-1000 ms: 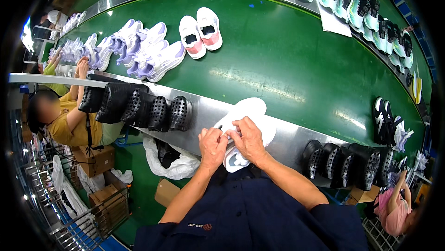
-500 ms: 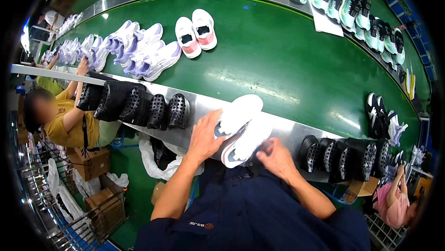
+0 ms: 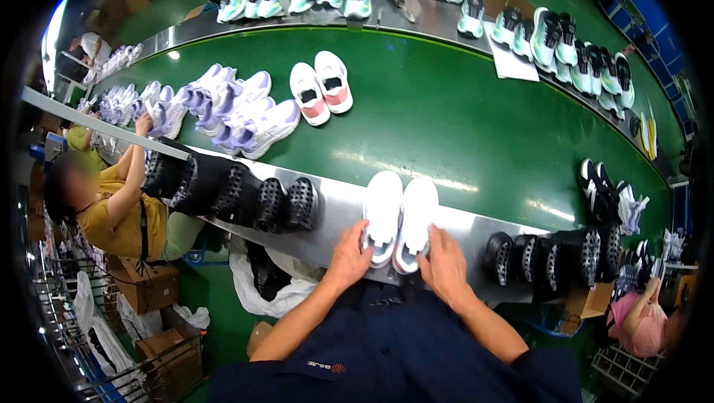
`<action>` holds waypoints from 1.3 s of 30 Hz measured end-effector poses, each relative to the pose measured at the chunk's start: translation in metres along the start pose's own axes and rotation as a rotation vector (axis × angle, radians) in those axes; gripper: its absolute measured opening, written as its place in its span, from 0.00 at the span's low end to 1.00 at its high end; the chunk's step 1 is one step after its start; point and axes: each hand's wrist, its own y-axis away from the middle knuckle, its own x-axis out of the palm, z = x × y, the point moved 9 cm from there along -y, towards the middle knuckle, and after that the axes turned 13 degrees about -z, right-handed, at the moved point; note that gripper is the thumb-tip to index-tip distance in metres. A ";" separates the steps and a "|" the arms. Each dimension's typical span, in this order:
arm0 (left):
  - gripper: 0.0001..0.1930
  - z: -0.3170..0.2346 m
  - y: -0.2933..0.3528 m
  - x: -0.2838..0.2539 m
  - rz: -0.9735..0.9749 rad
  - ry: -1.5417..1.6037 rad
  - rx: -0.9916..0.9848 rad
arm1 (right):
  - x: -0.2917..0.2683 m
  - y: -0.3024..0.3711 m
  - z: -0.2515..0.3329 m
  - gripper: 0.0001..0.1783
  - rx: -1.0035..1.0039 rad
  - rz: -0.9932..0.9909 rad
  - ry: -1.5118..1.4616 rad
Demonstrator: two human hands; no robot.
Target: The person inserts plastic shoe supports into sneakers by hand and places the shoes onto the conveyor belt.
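Note:
Two white sneakers stand side by side in front of me on the metal table edge, toes pointing away. My left hand point(image 3: 351, 256) grips the heel end of the left sneaker point(image 3: 384, 202) from its outer side. On the other side, my right hand point(image 3: 447, 263) has its thumb and fingers at the heel end of the right sneaker point(image 3: 420, 206). The undersides of both sneakers are hidden.
A green belt point(image 3: 461, 135) runs beyond the metal edge, carrying white-and-pink shoes point(image 3: 321, 94) and white-and-purple shoes point(image 3: 268, 131). Black perforated shoe forms point(image 3: 301, 204) line the edge at left, with more forms point(image 3: 524, 254) at right. Co-workers point(image 3: 123, 206) sit nearby.
The two sneakers have gone from slanted and overlapping to upright and parallel. My right hand has moved onto the right sneaker. A person's hands with a shoe now show at the far side.

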 end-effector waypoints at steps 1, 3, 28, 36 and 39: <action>0.29 -0.010 0.004 -0.009 -0.044 -0.098 0.076 | -0.014 0.007 0.012 0.35 -0.027 -0.013 0.066; 0.24 -0.055 0.013 -0.029 -0.143 -0.282 0.268 | -0.029 0.014 0.031 0.33 -0.063 -0.034 0.133; 0.25 -0.015 -0.349 -0.036 0.039 -0.630 0.115 | -0.076 -0.101 -0.090 0.15 -0.164 -0.380 0.422; 0.15 -0.075 -0.178 0.067 -0.130 -0.573 0.612 | -0.010 -0.181 -0.084 0.18 -0.199 -0.371 0.378; 0.13 -0.069 -0.166 0.087 -0.129 -0.592 0.578 | 0.015 -0.175 -0.077 0.18 -0.227 -0.324 0.333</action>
